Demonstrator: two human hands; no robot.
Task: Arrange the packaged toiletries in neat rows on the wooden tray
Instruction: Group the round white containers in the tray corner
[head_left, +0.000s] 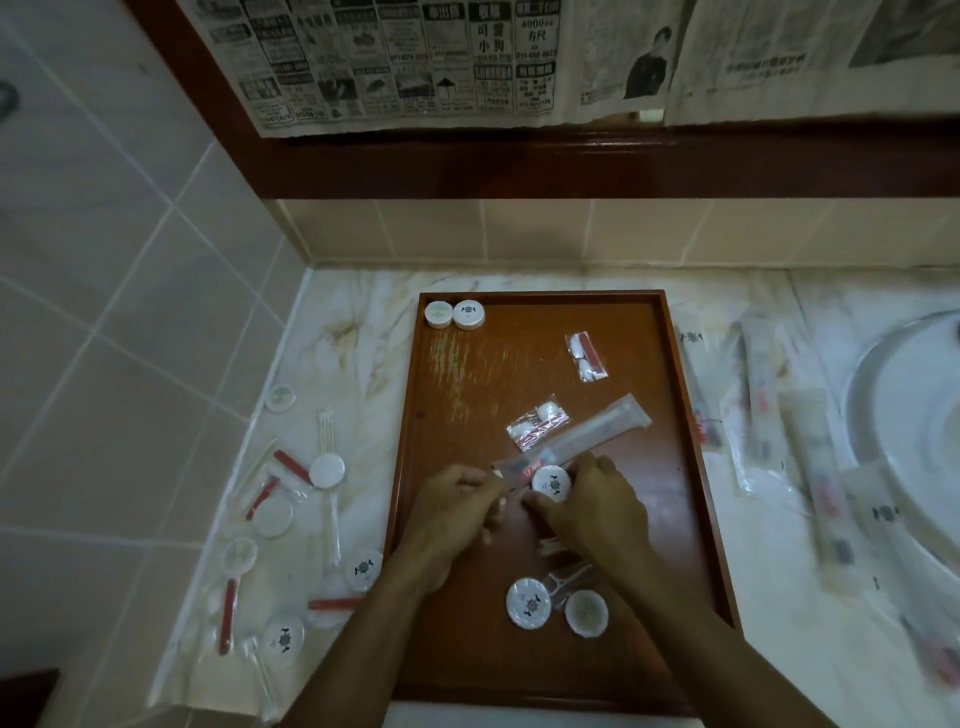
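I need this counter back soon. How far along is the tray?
Barely started. Done: two round packs side by side in the wooden tray's far left corner. In hand: left hand and right hand on a long sachet. Left: loose packets on the tray, many on the counter.

A wooden tray (675, 467) is lying on a counter (363, 322) that is running into a tiled corner, with a sink (914, 441) sitting to its right. Two round packets (454, 315) are sitting side by side in the tray's far left corner. Two small sachets (587, 356) are lying farther right and nearer the middle. Both hands, left hand (452, 512) and right hand (597, 506), are meeting over the tray's middle, on a long packet (597, 428) lying slantwise. Two more round packets (556, 605) are sitting near the front. Loose packets (291, 519) are lying left of the tray, long ones (769, 415) right.
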